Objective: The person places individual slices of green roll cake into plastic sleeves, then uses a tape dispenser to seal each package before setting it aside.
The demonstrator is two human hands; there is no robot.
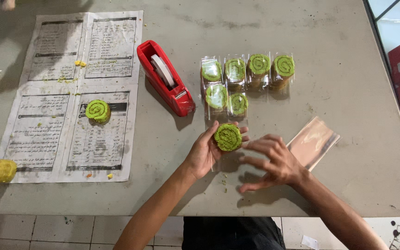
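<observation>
1. Left hand curled round a green swirl roll-cake slice, fingers closed on its edge, held just above the grey table.
2. Right hand holds nothing; fingers spread loose, tips just beside the slice, seemingly on clear wrap.
3. Six wrapped slices sit in two rows just beyond; red tape dispenser to their left.
4. Stack of clear bags near right hand.
5. Bare slice waits on newspaper, well apart.
6. Judgement: grip lightly, keep swirl face up, avoid crumbling.
</observation>
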